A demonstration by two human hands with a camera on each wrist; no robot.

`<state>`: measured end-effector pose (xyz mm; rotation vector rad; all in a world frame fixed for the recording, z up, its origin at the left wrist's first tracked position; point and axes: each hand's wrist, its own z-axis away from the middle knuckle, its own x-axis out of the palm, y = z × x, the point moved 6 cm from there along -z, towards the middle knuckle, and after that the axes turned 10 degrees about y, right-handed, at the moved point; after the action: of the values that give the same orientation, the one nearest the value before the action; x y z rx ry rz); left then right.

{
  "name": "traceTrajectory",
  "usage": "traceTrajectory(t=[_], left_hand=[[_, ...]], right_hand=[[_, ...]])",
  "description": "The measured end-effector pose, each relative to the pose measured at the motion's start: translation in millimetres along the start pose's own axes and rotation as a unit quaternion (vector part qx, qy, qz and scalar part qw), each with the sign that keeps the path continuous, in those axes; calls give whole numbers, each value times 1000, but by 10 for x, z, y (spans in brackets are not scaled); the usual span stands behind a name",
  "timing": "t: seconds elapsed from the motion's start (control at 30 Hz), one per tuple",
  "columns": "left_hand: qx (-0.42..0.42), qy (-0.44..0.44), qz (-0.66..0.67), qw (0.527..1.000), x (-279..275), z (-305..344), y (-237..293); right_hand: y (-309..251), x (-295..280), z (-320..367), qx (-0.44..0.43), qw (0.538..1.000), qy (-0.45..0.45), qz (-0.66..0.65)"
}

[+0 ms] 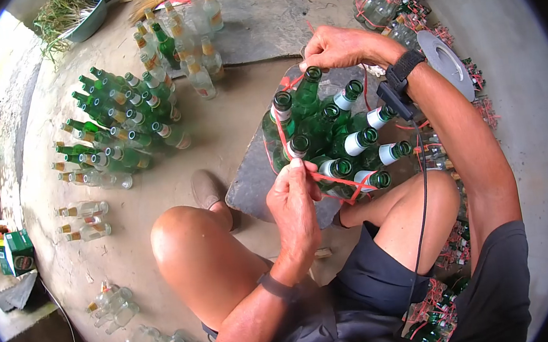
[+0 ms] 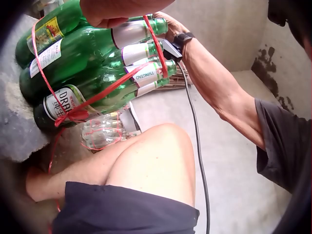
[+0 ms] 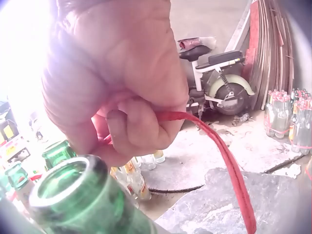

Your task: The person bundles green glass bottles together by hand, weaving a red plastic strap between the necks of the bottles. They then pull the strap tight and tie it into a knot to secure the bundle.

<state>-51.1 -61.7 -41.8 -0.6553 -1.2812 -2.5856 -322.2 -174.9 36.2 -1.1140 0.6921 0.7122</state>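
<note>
Several green beer bottles (image 1: 309, 90) stand in a tight cluster on a grey stone slab (image 1: 248, 181) between the knees. Red plastic strapping (image 2: 105, 94) runs around their bodies and up over their necks, with a knot low on one side. At the near side of the bottle tops, the left hand (image 1: 294, 199) pinches the red strap between thumb and fingers. Beyond the far bottle necks, the right hand (image 3: 122, 78) has its fingers curled round another stretch of red strap (image 3: 226, 158), whose tail hangs down. A green bottle mouth (image 3: 68, 183) sits just below that hand.
Loose green bottles (image 1: 121, 117) stand in a group at the left, with clear bottles (image 1: 201, 78) behind. Strapped bottle bundles (image 1: 377, 5) line the right wall. A parked scooter (image 3: 219, 80) stands farther off. A black cable (image 1: 425, 188) hangs from the right wrist.
</note>
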Motion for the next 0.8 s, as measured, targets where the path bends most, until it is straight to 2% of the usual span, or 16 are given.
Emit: traceTrajectory(t=[0.17,0.3,0.5,0.57,0.8], left_hand=[[18,-11,-19,1000,14,-7,22],[12,-11,-17,1000,9,-24,8],[13,-9,-22,1000,-18,-31,7],[35,-27,-38,998,-17,-38,36],[67,-59,-27,996,-60,-70,1]], right_hand=[[13,-67,131,-21,999,24,20],[38,-125,304,3,999,27,20],[360,-155,524,15,998,41,-34],[383,-179,623,16,999,18,-43],[633,-100,987,41,995,37,-86]])
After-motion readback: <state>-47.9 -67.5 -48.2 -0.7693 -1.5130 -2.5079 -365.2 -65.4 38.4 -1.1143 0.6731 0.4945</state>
